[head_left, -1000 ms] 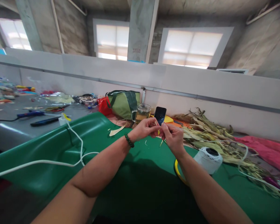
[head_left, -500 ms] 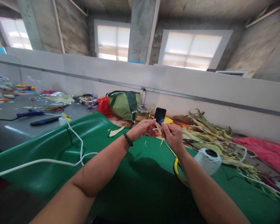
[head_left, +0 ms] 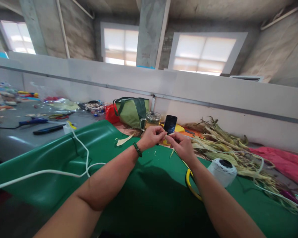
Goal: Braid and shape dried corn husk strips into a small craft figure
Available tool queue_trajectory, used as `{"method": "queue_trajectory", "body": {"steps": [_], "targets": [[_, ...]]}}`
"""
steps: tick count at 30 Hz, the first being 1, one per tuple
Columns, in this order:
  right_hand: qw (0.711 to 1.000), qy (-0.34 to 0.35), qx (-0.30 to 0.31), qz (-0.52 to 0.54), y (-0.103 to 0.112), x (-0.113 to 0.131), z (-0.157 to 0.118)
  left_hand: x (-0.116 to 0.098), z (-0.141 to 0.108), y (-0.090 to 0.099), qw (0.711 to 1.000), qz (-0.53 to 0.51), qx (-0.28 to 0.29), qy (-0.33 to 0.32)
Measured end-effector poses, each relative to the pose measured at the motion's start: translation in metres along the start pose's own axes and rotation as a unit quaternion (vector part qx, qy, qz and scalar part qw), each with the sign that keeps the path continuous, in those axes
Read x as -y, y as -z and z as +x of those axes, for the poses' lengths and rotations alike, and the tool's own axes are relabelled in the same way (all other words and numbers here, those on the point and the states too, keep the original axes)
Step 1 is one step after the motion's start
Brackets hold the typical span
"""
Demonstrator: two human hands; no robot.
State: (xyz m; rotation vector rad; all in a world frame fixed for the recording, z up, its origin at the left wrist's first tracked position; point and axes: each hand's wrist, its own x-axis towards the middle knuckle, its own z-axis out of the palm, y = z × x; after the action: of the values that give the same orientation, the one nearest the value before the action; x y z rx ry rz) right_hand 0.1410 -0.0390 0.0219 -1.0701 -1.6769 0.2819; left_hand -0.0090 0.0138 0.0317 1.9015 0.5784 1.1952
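Above the green mat (head_left: 144, 185), the left hand (head_left: 152, 136) and right hand (head_left: 180, 145) meet, fingertips of both pinched on a thin pale husk strip (head_left: 168, 135) held between them. The strip looks light, limp and easily torn, so it is best gripped close to each end. Just behind stand a glass mug (head_left: 151, 120) and a phone (head_left: 170, 124). To the right lie a husk pile (head_left: 228, 148) and a twine spool (head_left: 222, 170).

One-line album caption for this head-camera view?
Both hands, left hand and right hand, pinch a thin husk strip above the green mat.
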Motion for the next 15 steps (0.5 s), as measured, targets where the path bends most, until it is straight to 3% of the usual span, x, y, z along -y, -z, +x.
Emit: {"method": "queue_trajectory", "body": {"steps": [7,12,15], "targets": [[0.986,-0.101,0.041,0.129,-0.0025,0.0006,0.0046,0.0024,0.0004,-0.0002,0.999,0.011,-0.037,-0.029],[0.972,-0.126,0.024,0.195,-0.0040,0.0028,0.0053,-0.0025,0.0028,0.0024,0.984,-0.164,-0.050,0.046],[0.969,-0.128,0.008,0.212,-0.0051,0.0016,0.0063,-0.0010,0.0036,0.0042,0.979,-0.177,-0.044,0.088]]}}
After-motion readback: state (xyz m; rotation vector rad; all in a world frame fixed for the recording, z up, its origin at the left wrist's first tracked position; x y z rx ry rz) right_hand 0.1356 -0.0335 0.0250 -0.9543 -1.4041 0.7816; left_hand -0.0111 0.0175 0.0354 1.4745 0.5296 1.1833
